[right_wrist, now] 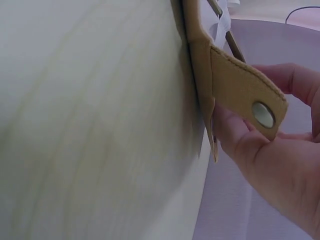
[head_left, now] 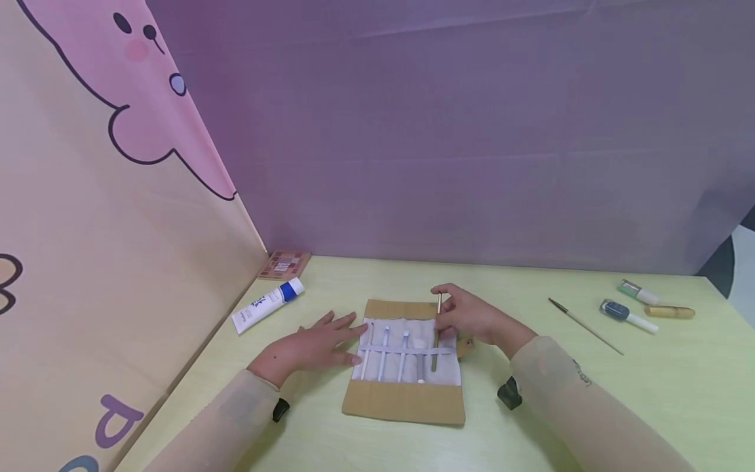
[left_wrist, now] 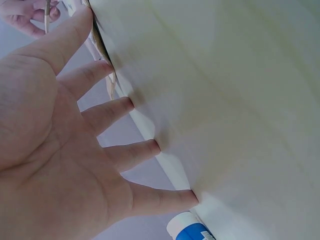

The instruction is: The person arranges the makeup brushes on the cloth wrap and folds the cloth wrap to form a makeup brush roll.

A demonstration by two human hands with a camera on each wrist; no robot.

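Note:
A tan roll-up tool case (head_left: 404, 403) lies unfolded on the table, with several slim white tools (head_left: 403, 357) tucked under its white elastic band (head_left: 386, 349). In the case's right end stands a thin olive-gold stick (head_left: 435, 357), its lower part behind the band. My right hand (head_left: 468, 316) pinches this stick near its upper end between thumb and fingers. The case's snap tab (right_wrist: 245, 90) sticks out beside that hand in the right wrist view. My left hand (head_left: 312, 346) is spread flat, fingertips at the case's left edge; its straight fingers (left_wrist: 132, 152) fan out over the table.
A white tube with a blue band (head_left: 268, 305) lies to the left, near a brick-patterned card (head_left: 286, 265). On the right are a thin brush (head_left: 584, 326), a dark blue nail polish bottle (head_left: 615, 310), a green one (head_left: 631, 290) and a short wooden stick (head_left: 669, 312).

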